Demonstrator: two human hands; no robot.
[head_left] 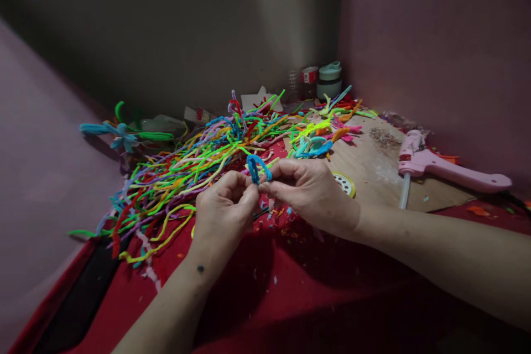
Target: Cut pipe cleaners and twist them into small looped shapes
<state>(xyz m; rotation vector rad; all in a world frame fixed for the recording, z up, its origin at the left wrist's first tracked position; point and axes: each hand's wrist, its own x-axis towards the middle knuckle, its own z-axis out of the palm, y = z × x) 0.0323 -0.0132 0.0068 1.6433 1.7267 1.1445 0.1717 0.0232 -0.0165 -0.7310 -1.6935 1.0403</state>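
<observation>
Between my two hands is a blue pipe cleaner (pixel 258 165) bent into upright loops. My left hand (pixel 226 202) pinches its lower left side between thumb and forefinger. From the right, my right hand (pixel 313 193) pinches the lower right side of the loops, its fingertips almost touching those of the left. The fingers hide the lower end of the piece. Just behind my hands spreads a big tangled heap of colourful pipe cleaners (pixel 199 155). Blue and teal bent pieces (pixel 313 147) lie beyond my right hand.
A pink hot glue gun (pixel 448 165) lies on a wooden board (pixel 369 163) at right. A yellow-rimmed white spool (pixel 345 183) is partly behind my right wrist. A lidded jar (pixel 329 82) stands in the back corner. Scraps dot the red cloth (pixel 265 298). Walls border both sides.
</observation>
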